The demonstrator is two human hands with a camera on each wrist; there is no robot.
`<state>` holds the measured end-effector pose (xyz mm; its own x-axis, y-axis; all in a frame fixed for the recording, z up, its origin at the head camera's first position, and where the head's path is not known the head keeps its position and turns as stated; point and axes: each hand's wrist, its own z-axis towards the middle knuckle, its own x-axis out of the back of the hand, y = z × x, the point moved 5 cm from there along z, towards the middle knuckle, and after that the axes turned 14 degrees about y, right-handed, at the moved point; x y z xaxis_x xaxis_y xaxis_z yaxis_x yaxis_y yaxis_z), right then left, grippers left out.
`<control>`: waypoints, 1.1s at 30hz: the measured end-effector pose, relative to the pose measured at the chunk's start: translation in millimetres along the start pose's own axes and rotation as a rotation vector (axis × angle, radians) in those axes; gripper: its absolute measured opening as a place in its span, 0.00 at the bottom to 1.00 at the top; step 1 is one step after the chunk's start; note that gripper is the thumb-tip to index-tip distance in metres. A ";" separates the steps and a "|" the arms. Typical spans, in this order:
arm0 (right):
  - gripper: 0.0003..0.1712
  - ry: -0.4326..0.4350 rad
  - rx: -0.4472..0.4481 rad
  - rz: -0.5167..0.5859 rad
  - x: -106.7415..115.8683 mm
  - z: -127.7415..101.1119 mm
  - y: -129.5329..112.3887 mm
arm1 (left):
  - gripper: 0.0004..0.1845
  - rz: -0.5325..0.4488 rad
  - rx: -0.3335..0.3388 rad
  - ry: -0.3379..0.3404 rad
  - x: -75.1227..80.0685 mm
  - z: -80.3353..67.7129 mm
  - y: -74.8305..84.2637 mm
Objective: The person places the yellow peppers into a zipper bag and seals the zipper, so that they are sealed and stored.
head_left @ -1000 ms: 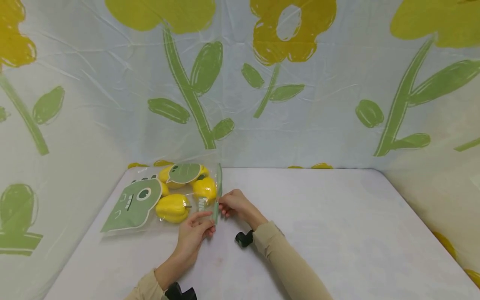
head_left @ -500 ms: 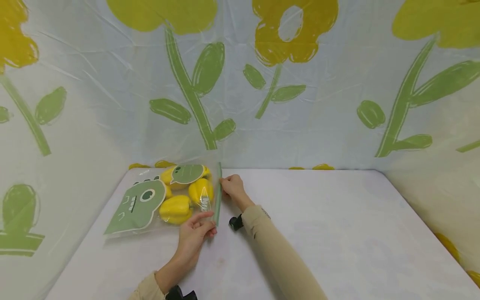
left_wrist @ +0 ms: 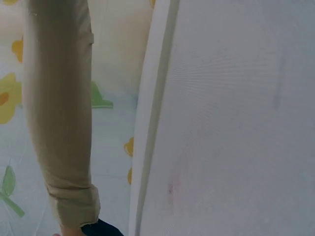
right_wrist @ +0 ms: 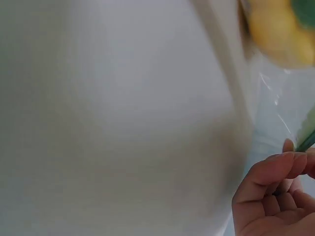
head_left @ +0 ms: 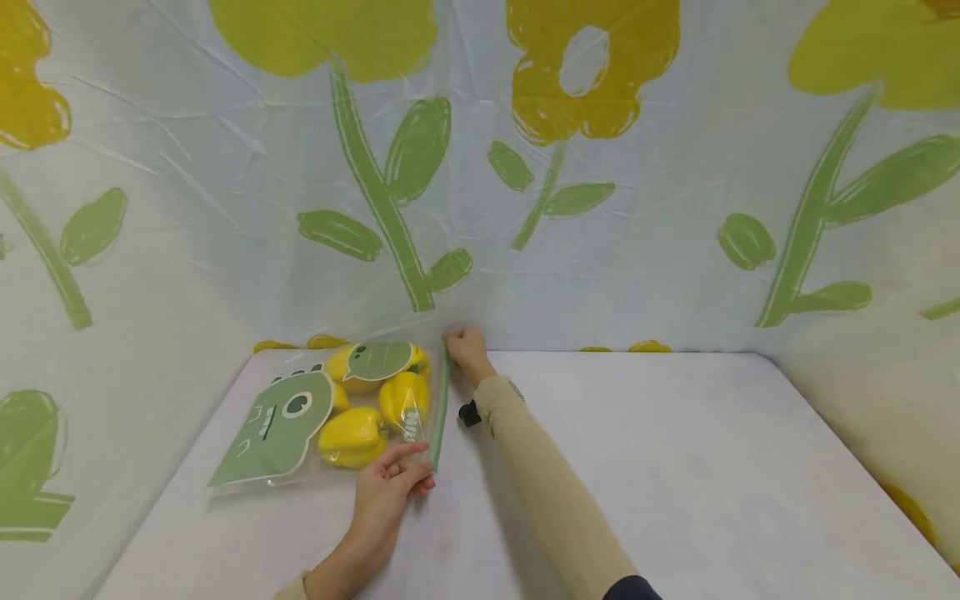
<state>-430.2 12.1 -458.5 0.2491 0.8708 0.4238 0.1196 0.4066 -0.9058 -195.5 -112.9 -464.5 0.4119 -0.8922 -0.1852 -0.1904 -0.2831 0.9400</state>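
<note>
A clear zip bag (head_left: 273,433) with a green cartoon creature printed on it lies at the left of the table. Several yellow bell peppers (head_left: 352,437) are inside it. Its green zip strip (head_left: 442,408) runs along the right edge. At the strip's near end, my left hand (head_left: 386,492) pinches the bag's corner between thumb and fingers. My right hand (head_left: 468,354) pinches the far end of the strip, close to the back cloth. In the right wrist view, the right hand (right_wrist: 278,191) has curled fingers and thumb on the green strip (right_wrist: 306,142).
The white table (head_left: 675,475) extends to the right of the bag. A cloth with printed flowers (head_left: 600,283) hangs behind and at both sides. Dark wrist-camera mounts (head_left: 470,414) sit on the sleeves. The left wrist view shows a sleeve (left_wrist: 61,123) and the table edge (left_wrist: 156,108).
My right hand has moved away from me along the zip strip, from near its middle to its far end. My left hand has kept its pinch at the near corner.
</note>
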 end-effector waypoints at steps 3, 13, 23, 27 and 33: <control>0.29 -0.077 0.011 0.022 6.2 -9.7 5.2 | 0.19 0.007 -0.002 -0.002 -1.5 0.9 1.3; 0.12 -0.322 -0.010 0.122 37.1 -71.5 15.3 | 0.19 -0.001 -0.016 -0.038 -8.6 12.7 5.0; 0.13 -0.384 0.012 0.256 27.8 -78.7 25.5 | 0.19 -0.012 -0.012 -0.044 -7.1 17.0 3.9; 0.12 -0.386 0.030 0.280 26.8 -80.8 26.1 | 0.19 -0.006 -0.020 -0.061 -7.2 14.8 2.1; 0.12 -0.400 0.038 0.281 29.4 -84.7 28.2 | 0.22 0.100 0.078 -0.356 -4.8 8.7 6.5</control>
<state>-338.2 25.8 -471.3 -0.1225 0.9832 0.1352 0.0637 0.1437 -0.9876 -206.5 -113.6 -459.9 0.0554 -0.9793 -0.1947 -0.2873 -0.2023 0.9362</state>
